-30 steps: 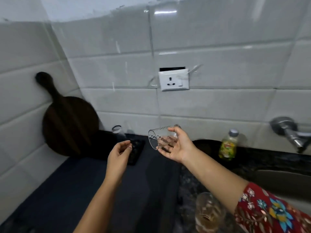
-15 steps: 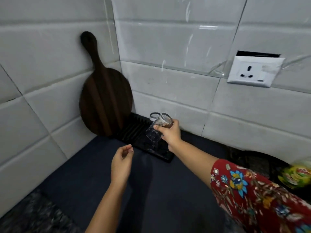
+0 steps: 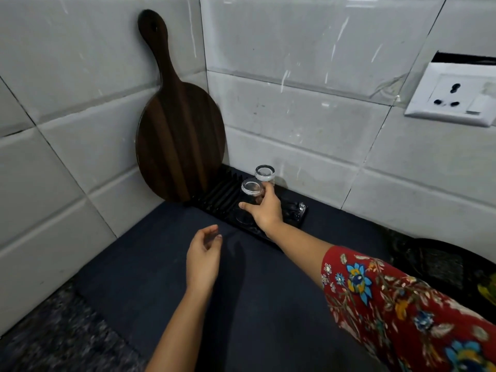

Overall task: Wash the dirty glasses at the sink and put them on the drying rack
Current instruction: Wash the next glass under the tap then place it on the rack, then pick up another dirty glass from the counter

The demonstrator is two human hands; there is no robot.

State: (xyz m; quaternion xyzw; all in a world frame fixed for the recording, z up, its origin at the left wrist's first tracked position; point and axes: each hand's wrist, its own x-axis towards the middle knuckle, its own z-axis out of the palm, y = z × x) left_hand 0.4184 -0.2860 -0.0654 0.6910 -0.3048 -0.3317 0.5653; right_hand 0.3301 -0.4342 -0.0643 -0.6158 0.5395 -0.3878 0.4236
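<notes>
Left hand (image 3: 203, 260) hangs nearest, over the dark mat (image 3: 166, 285), fingers loosely curled, holding nothing. Beyond it, right hand (image 3: 264, 212) grips a clear glass (image 3: 248, 202), turned upside down, thumb across the near side, fingers round the far side; its rim looks to be at or just above the black drying rack (image 3: 292, 218), contact not clear. To finish well: lower the glass straight, let the rim seat flat between the ribs, then loosen the fingers without dragging it sideways. Main hazard is a second inverted glass (image 3: 265, 176), just behind and nearly touching; a tilt or a wide release could knock it. Wooden cutting board (image 3: 178, 130) leans in the tiled corner beside the rack's left end, so stay off that side. Wall socket (image 3: 456, 96) far right, well apart.
</notes>
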